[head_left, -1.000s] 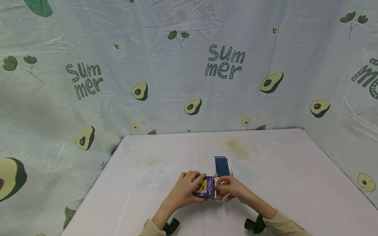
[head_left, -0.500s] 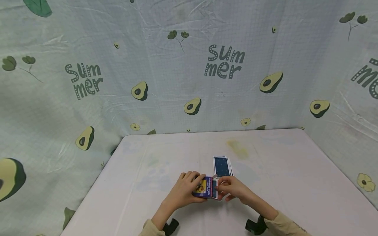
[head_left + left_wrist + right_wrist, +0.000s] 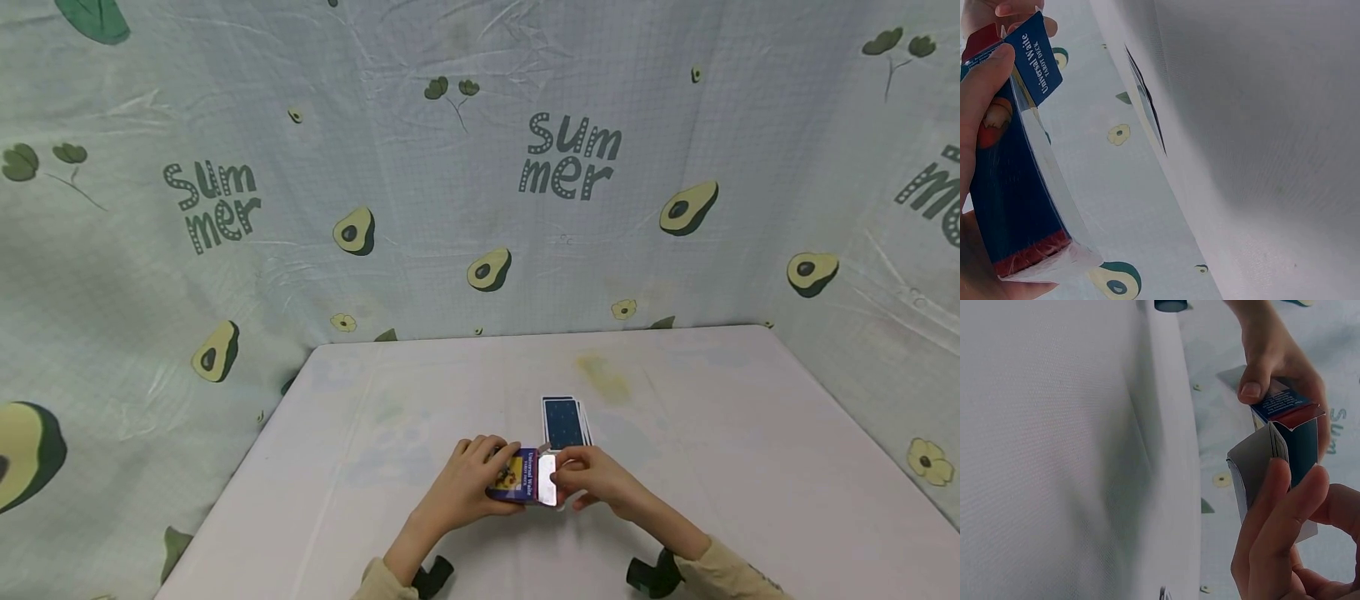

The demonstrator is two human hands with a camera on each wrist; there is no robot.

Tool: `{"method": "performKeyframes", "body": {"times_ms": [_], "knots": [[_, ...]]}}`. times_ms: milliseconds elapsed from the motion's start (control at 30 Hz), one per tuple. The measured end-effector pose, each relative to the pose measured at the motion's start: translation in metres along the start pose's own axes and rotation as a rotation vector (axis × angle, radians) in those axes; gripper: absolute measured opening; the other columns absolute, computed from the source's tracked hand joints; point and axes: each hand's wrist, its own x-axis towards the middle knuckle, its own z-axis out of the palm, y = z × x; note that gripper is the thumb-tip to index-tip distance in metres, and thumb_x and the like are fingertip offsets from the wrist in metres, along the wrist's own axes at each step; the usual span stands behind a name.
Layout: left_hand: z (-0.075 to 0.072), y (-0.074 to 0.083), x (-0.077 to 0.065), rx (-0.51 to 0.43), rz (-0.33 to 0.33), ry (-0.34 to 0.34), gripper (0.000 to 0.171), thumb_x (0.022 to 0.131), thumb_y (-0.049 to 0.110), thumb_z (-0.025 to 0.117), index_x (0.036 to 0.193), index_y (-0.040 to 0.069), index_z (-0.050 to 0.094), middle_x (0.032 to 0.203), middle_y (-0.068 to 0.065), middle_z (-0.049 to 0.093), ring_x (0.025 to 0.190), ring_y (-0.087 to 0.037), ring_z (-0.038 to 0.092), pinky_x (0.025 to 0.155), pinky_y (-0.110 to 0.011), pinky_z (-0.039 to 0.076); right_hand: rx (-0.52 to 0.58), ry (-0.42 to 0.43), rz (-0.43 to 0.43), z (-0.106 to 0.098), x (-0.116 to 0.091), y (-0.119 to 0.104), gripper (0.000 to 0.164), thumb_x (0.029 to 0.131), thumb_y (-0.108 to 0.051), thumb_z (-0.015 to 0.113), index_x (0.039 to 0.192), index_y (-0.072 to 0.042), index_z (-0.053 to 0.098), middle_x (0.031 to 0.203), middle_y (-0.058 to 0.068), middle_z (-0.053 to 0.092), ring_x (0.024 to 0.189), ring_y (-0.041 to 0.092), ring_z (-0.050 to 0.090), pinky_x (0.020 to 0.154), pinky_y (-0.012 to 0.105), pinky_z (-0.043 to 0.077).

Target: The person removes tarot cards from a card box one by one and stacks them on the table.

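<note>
Blue box (image 3: pixel 513 475), open-ended, in curled grip of left hand (image 3: pixel 474 483); right hand (image 3: pixel 592 480) pinches cards (image 3: pixel 547 478) at its mouth. Card pile (image 3: pixel 564 423) on bench (image 3: pixel 427 400); job seems partway.

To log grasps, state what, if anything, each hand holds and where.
The left hand holds the blue-and-red rectangular cardboard box around its body; the right hand is at the open end, its grip unclear.

My white table (image 3: pixel 720 400) faces a pale fabric backdrop (image 3: pixel 420 183), printed with avocados (image 3: pixel 688 208) and "summer" lettering (image 3: pixel 572 157), extending along both sides.
</note>
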Motion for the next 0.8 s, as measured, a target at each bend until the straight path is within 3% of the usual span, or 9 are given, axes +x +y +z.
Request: {"method": "performKeyframes", "body": {"times_ms": [267,600,800], "knots": [[0.0009,-0.0008,-0.0011,-0.012,-0.008,-0.017,0.074,0.066,0.057,0.068,0.125,0.018,0.048,0.109,0.003,0.052,0.1,-0.012,0.048,0.085,-0.031,0.038,-0.017,0.019,0.033,-0.0002,-0.002,-0.0022,0.031,0.082,-0.021,0.062,0.101,0.001,0.052,0.079,0.002,0.066,0.065,0.011,0.062,0.053,0.024,0.05],[0.0036,-0.0032,-0.0035,-0.011,-0.014,-0.025,0.074,0.066,0.056,0.068,0.125,0.016,0.049,0.109,0.002,0.053,0.1,-0.012,0.048,0.084,-0.031,0.038,-0.016,0.073,0.065,-0.0047,-0.0047,0.0019,0.048,0.08,-0.022,0.065,0.12,-0.001,0.047,0.09,0.009,0.068,0.069,0.016,0.065,0.054,0.025,0.05],[0.0031,-0.0032,-0.0048,-0.012,-0.024,-0.036,0.073,0.066,0.056,0.068,0.125,0.016,0.048,0.11,0.002,0.053,0.1,-0.012,0.048,0.085,-0.032,0.038,0.001,0.068,0.055,-0.0096,-0.0065,0.0041,0.05,0.079,-0.025,0.065,0.121,-0.005,0.048,0.09,0.008,0.067,0.069,0.015,0.063,0.055,0.024,0.049]]}}
